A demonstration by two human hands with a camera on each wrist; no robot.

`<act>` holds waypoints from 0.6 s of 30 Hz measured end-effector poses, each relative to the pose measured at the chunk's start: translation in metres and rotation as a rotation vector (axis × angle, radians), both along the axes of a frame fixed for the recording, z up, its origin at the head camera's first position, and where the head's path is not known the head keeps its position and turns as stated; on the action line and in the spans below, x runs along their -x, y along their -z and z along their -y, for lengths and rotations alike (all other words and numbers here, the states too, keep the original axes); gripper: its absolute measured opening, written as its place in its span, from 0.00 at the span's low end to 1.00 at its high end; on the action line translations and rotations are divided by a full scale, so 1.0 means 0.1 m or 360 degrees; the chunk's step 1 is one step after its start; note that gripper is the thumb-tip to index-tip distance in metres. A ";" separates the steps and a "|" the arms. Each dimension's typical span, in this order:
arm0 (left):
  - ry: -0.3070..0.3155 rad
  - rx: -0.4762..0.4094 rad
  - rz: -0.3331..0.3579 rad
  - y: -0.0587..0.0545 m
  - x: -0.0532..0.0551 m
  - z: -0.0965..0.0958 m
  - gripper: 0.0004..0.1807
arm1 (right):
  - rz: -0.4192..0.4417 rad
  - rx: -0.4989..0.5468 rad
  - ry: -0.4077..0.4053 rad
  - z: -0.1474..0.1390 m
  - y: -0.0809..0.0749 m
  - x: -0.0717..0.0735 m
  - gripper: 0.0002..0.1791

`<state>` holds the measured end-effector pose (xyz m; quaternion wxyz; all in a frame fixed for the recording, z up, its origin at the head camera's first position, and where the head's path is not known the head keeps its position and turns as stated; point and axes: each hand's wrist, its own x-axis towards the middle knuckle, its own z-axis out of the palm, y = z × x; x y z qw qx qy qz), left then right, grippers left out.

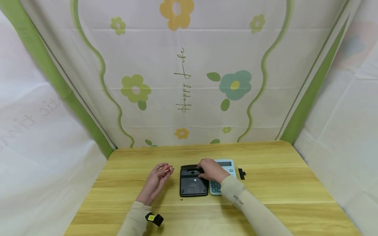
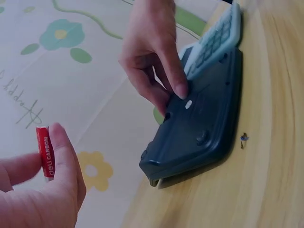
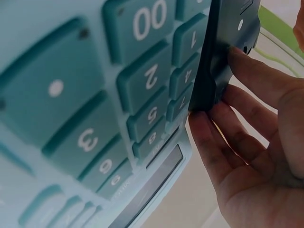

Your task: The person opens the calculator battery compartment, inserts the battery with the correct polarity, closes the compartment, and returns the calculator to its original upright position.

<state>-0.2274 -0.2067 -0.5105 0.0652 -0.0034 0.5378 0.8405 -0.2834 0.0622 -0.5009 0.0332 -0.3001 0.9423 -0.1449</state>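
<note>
A red battery [image 2: 46, 152] marked "deli CARBON" is pinched between thumb and fingers of my left hand [image 1: 156, 182], held to the left of a black calculator [image 1: 193, 189]. The calculator lies face down, showing its back with a dark slot [image 1: 192, 170] near the far end. At its far right corner, my right hand [image 1: 211, 169] grips the edge, thumb on the back and fingers along the side. Under that hand's wrist, a light blue calculator [image 1: 225, 162] lies keys up, partly covered.
A small black cover piece [image 1: 241, 173] lies to the right of the blue calculator. Tiny screw-like bits [image 2: 244, 139] sit on the wooden table [image 1: 283, 190] by the black calculator's near edge. A flowered cloth [image 1: 159, 59] hangs behind the table.
</note>
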 end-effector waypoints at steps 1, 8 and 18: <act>-0.0001 -0.0038 -0.0005 0.00 0.00 0.00 0.18 | -0.0004 -0.0005 -0.0001 0.00 0.00 0.00 0.19; -0.0005 -0.0085 0.0019 -0.02 -0.01 -0.01 0.17 | -0.0003 -0.0011 0.0001 -0.02 0.00 -0.01 0.20; -0.0003 0.0182 -0.0071 0.01 0.00 -0.04 0.20 | -0.0021 -0.0003 -0.0005 -0.02 0.01 -0.01 0.19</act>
